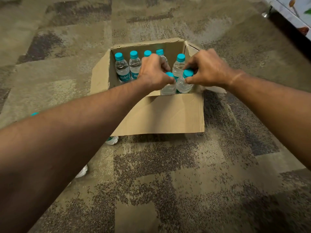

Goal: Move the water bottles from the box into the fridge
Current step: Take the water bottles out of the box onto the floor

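Cardboard box [161, 113] on carpet, holding upright Bisleri water bottles [122, 69].
Left hand [154, 74] and right hand [207, 69] each pinch a bottle neck; thin, full bottles likely flex and slip, so grasp below the teal caps [188, 73].

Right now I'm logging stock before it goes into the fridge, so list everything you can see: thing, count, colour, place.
cardboard box: one, brown, open on the carpet, flaps spread.
water bottles in the box: at least seven visible, clear with teal caps, standing upright; some are hidden behind the hands.
bottles on the floor: at least two partly visible, clear, lying beside the box under the left arm; a teal cap shows further left.
carpet: one, tan and brown patches, covering the floor.
furniture edge: one, pale with a printed pattern, top right corner.
left hand: gripping a bottle near its cap.
right hand: pinching another bottle's neck.
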A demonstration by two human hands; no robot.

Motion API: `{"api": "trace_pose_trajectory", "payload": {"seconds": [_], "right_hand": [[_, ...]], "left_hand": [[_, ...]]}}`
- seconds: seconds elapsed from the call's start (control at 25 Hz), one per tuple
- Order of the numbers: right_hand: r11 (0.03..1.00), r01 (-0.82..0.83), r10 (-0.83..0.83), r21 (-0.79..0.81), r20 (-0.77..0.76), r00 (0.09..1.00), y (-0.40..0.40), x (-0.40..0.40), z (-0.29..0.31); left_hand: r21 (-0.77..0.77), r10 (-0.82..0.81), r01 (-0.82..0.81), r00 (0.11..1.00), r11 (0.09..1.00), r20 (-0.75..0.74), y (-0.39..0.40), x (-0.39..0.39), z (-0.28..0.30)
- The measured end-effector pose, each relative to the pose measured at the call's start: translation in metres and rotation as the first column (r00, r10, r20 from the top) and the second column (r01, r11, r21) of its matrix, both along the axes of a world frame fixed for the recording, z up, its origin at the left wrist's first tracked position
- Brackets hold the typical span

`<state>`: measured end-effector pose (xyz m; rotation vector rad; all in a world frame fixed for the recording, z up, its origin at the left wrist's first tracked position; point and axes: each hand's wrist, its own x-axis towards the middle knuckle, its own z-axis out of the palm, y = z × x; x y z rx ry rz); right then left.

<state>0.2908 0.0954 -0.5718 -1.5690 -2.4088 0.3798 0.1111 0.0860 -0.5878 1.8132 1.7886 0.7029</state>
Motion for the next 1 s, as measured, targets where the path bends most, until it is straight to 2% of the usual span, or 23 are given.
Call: {"api": "trace_pose_trajectory", "payload": {"seconds": [0.32, 0.48, 0.68, 1.0], "right_hand": [[0.973, 0.017, 0.036, 0.230, -0.226, 0.973, -0.010, -0.033, 0.078], [0.965, -0.024, 0.113, 0.262, -0.328, 0.938, -0.019, -0.057, 0.104], [0.957, -0.147, 0.241, 0.249, -0.406, 0.882, -0.044, -0.094, 0.122], [0.905, -0.425, 0.356, -0.029, -0.497, 0.792, -0.089, -0.156, 0.088]], "left_hand": [[0.308, 0.034, -0.110, 0.970, 0.945, 0.239, -0.017, -0.039, 0.082], [0.350, 0.031, -0.138, 0.955, 0.927, 0.294, -0.039, -0.069, 0.112], [0.308, 0.040, -0.144, 0.946, 0.941, 0.320, -0.089, -0.117, 0.130], [0.101, 0.139, -0.174, 0.947, 0.980, 0.290, -0.185, -0.171, 0.103]]}}
